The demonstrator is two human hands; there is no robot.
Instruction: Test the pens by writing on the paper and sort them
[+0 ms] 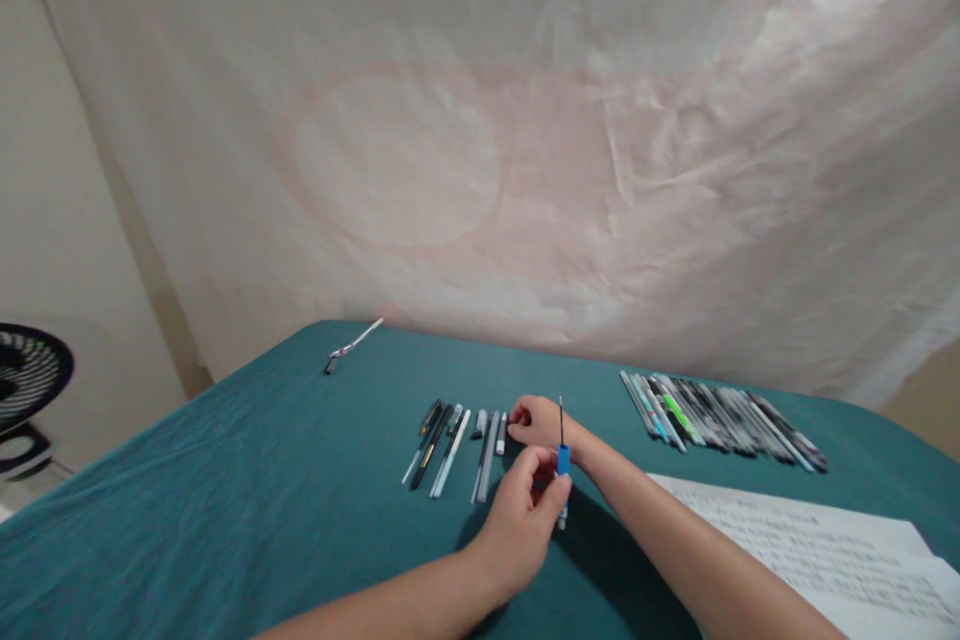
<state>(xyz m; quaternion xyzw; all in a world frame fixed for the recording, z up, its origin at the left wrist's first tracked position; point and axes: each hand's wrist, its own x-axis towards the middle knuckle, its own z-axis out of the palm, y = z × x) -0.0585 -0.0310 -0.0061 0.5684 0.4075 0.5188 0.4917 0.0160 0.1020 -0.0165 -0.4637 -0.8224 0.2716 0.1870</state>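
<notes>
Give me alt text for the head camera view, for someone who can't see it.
A left hand holds a slim, upright pen piece with a blue section above a green-blue cloth, while the right hand is beside a small group of pens and pen parts. A larger row of pens and paper with writing lie to the right.

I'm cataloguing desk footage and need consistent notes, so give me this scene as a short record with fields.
Left hand: holds a slim pen piece with a blue sleeve, near upright, thin dark end up
Right hand: fingers at a short pale cylindrical piece; firm hold unclear
Left of hands: black, clear and pale slim pen parts, laid side by side
Far right: row of many slim pens, mostly grey and black
Near right: white sheets with dark lines of writing
Surface: dark teal cloth
</notes>
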